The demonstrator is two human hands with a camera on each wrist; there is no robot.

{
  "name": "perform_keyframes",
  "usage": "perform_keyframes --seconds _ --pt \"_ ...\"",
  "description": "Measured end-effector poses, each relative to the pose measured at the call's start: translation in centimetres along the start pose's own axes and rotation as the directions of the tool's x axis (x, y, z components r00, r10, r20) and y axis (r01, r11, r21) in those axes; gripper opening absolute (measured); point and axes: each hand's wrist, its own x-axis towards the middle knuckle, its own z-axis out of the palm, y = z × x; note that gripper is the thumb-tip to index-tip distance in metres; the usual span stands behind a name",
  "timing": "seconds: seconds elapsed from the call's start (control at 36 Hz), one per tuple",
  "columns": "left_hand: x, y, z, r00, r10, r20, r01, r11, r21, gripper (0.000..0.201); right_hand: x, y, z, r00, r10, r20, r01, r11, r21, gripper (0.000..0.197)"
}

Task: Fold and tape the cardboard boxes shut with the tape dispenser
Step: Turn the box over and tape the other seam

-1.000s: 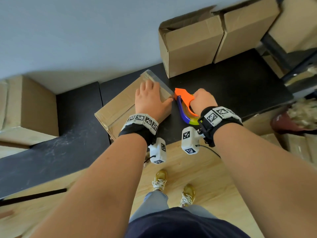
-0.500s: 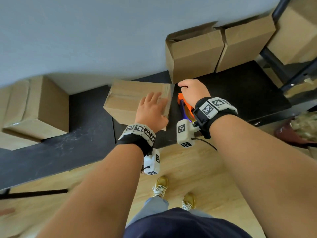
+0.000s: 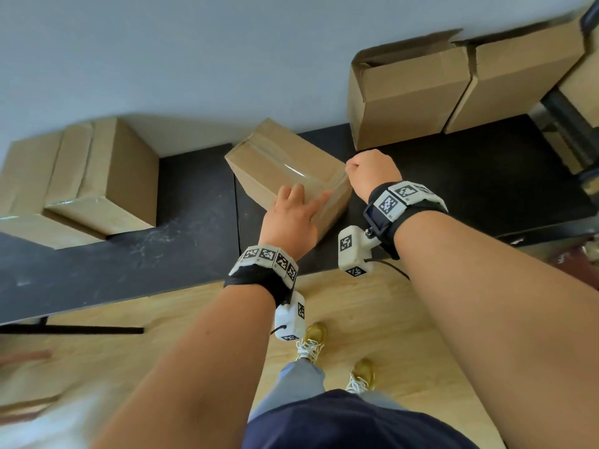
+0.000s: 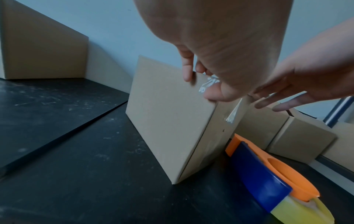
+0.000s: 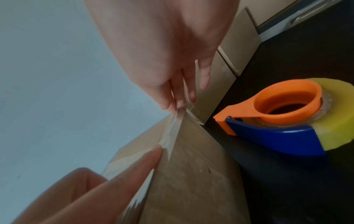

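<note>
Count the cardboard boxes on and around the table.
5 for sure: one box under the left hand, two side by side at back right, one cut off at the far right edge, one at left. Another may sit beneath it.

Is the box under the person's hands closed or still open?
Closed: the cardboard box has its flaps flat under clear tape running across the top.

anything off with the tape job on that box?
Yes: the clear tape is wrinkled and bunched at the brown cardboard box's top corner, not flat. The right hand pinches that loose end; the left hand rests on the box.
</note>
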Motion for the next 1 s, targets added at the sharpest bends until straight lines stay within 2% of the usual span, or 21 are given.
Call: perform_keyframes --seconds 0.11,0.25,0.36,0.42,0.56,0.67,0.81,1.0 --pt "0.2 -1.4 -0.1 0.999 -0.032 -0.025 0.031 0.998 -0.053 0.059 0.1 0.2 0.3 1.0 0.006 -0.03 -0.004 0.998 0.064 0.021" --pt "0.5 -3.6 -0.8 0.984 -0.174 -0.038 0.171 0.983 -0.074 0.044 -0.5 0.2 1.1 0.998 -0.011 -0.065 0.022 0.987 0.157 0.027" --pt "0.8 -4.3 -1.2 0.929 -0.369 0.007 0.366 0.919 -0.149 0.021 -0.8 0.1 2.2 0.999 -0.016 -0.032 0.025 0.945 0.327 0.034" --pt "0.8 -4.5 -1.3 0.906 -0.422 0.014 0.419 0.894 -0.159 0.018 -0.9 0.1 2.5 0.999 -0.045 -0.016 0.048 0.932 0.36 0.033" --pt "0.5 -4.9 -1.6 0.89 -0.456 -0.023 0.441 0.872 -0.213 0.025 -1.2 0.7 2.2 0.988 -0.153 -0.024 0.154 0.952 0.263 0.035" --pt "0.6 -5.6 -1.5 0.892 -0.451 -0.015 0.437 0.873 -0.216 0.03 -0.9 1.0 1.8 0.97 -0.242 0.034 0.235 0.962 0.139 0.04" --pt "0.6 -6.5 -1.3 0.906 -0.424 -0.013 0.411 0.886 -0.214 0.028 -1.4 0.8 2.6 0.948 -0.31 -0.067 0.312 0.95 0.031 0.027" --pt "0.6 -6.7 -1.2 0.912 -0.408 -0.029 0.388 0.886 -0.254 0.024 -1.3 0.8 3.4 0.929 -0.361 -0.078 0.358 0.932 -0.052 0.017"
